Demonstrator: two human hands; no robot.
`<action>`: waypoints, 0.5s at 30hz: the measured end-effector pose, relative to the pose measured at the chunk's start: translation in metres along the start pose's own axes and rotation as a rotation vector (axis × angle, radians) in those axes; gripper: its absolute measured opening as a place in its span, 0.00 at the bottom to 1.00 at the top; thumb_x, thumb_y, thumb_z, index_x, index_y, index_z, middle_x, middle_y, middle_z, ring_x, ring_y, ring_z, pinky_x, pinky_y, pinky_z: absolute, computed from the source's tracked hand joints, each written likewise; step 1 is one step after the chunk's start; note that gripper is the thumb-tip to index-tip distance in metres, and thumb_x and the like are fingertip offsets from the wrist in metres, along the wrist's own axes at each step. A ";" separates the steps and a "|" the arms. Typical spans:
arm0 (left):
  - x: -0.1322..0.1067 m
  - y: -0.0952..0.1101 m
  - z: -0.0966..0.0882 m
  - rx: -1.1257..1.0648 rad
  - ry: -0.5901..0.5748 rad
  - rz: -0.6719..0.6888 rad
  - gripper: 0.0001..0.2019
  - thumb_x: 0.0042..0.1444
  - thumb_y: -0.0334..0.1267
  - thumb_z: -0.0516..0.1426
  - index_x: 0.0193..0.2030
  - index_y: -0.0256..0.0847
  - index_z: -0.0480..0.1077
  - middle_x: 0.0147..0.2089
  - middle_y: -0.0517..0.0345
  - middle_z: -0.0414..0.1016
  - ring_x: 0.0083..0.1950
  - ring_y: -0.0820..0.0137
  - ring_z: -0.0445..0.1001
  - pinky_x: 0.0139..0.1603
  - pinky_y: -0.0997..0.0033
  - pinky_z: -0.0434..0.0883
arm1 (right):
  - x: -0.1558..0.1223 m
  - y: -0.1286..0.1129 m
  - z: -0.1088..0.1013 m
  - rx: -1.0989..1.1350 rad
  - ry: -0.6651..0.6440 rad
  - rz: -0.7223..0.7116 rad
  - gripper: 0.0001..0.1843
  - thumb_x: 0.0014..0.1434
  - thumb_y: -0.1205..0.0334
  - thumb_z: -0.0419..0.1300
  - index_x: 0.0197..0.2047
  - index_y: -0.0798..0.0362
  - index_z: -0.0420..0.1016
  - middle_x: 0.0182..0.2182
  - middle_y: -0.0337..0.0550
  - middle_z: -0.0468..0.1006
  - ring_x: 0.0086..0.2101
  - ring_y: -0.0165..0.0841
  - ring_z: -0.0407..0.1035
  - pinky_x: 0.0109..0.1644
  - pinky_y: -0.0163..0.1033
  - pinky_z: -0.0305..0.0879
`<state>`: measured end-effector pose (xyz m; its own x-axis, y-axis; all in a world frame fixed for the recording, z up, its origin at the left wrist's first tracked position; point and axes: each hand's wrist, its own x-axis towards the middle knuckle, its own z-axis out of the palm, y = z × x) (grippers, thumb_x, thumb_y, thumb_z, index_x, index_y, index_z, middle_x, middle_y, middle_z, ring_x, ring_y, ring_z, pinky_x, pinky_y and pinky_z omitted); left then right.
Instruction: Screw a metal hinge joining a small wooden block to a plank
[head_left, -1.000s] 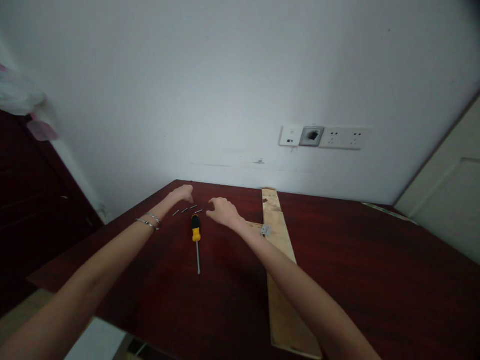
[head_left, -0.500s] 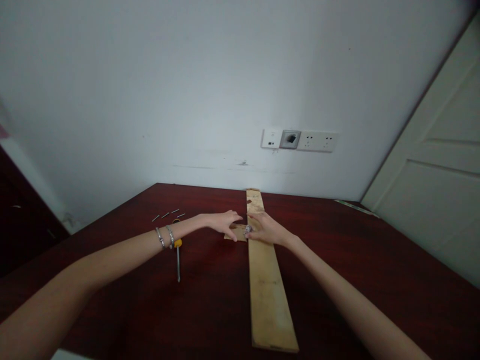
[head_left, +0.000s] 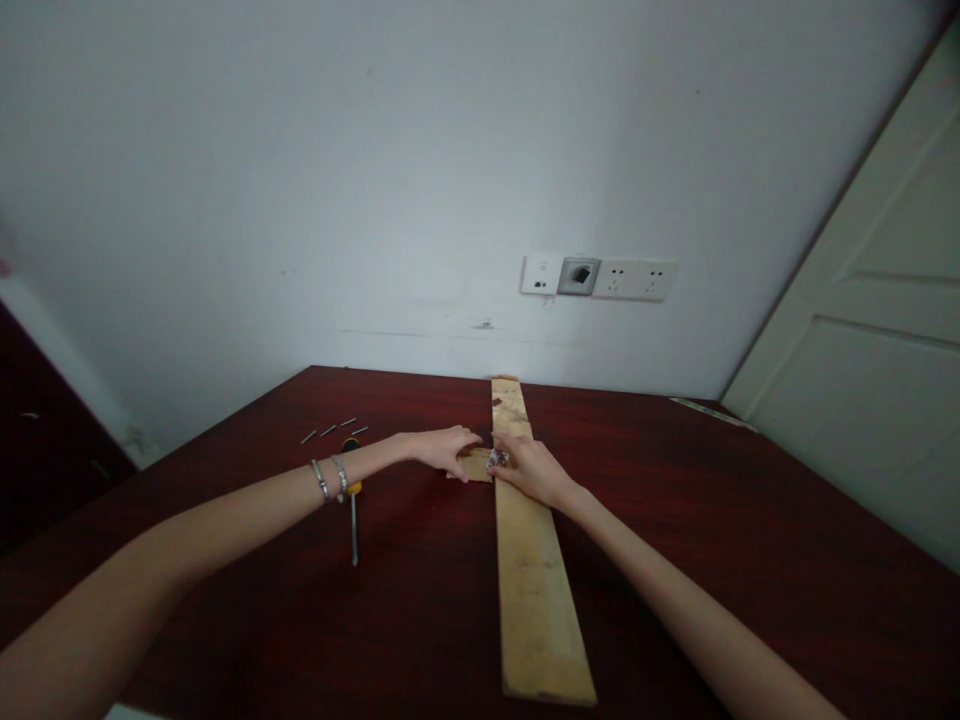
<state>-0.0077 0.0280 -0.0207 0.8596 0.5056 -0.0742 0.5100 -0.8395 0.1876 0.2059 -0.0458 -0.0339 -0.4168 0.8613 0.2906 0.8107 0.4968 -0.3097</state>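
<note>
A long pale wooden board (head_left: 536, 590) lies lengthwise on the dark red table, and a short wooden piece (head_left: 472, 466) butts against its left side. Where the two meet sits a small silvery metal plate (head_left: 496, 459), possibly a bracket; its exact shape is too small to make out. My right hand (head_left: 534, 468) rests over the board, thumb and fingers closed about the plate. On the other side my left hand (head_left: 448, 450), with bracelets at the wrist, holds thumb and fingers apart around the short piece. Whether its fingertips touch the wood I cannot tell.
Left of the board, a screwdriver (head_left: 355, 525) with a yellow and black handle lies partly behind my left wrist. Beyond it are several screws (head_left: 328, 431). A wall with sockets (head_left: 628, 280) rises behind the table, and a thin strip (head_left: 712, 413) lies at the back right.
My left hand has drawn slightly left. My right hand's hold has shifted, and the metal plate now lies flatter and shows more over the join.
</note>
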 end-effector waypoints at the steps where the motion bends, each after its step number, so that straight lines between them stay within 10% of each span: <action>1: 0.000 0.001 0.000 -0.007 0.007 -0.003 0.38 0.43 0.49 0.64 0.59 0.33 0.60 0.49 0.45 0.68 0.49 0.58 0.67 0.48 0.67 0.64 | 0.000 0.000 0.000 0.012 0.003 -0.002 0.30 0.55 0.54 0.59 0.60 0.53 0.61 0.45 0.49 0.76 0.46 0.40 0.69 0.49 0.40 0.61; 15: -0.011 0.018 -0.009 -0.061 0.080 -0.041 0.37 0.43 0.42 0.63 0.59 0.30 0.59 0.52 0.42 0.68 0.50 0.58 0.67 0.48 0.65 0.65 | 0.007 0.006 0.005 0.127 -0.001 -0.019 0.32 0.53 0.59 0.61 0.60 0.59 0.62 0.40 0.52 0.76 0.41 0.39 0.70 0.46 0.39 0.63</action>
<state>-0.0082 0.0087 -0.0076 0.8313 0.5558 -0.0052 0.5400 -0.8052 0.2450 0.2052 -0.0362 -0.0383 -0.4321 0.8516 0.2969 0.7441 0.5226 -0.4162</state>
